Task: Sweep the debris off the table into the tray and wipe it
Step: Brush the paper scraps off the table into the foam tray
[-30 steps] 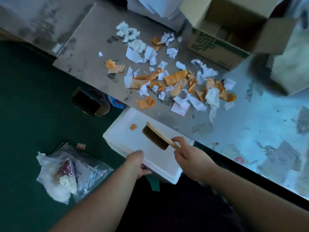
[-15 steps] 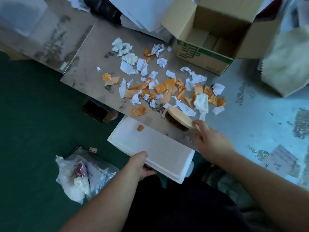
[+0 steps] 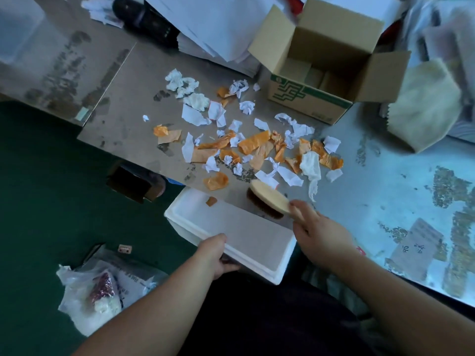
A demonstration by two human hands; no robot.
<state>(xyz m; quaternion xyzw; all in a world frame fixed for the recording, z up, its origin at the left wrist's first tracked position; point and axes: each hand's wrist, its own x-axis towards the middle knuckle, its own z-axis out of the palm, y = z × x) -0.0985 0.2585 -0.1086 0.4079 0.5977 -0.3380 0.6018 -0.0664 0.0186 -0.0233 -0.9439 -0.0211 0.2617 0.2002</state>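
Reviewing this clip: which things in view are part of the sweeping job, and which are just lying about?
Part of the job:
- brush, held in the right hand
- white tray, held at the table edge by the left hand
- torn paper scraps, white and orange, on the table

Lying about:
- open cardboard box
- plastic bag on the floor
- stacked white sheets
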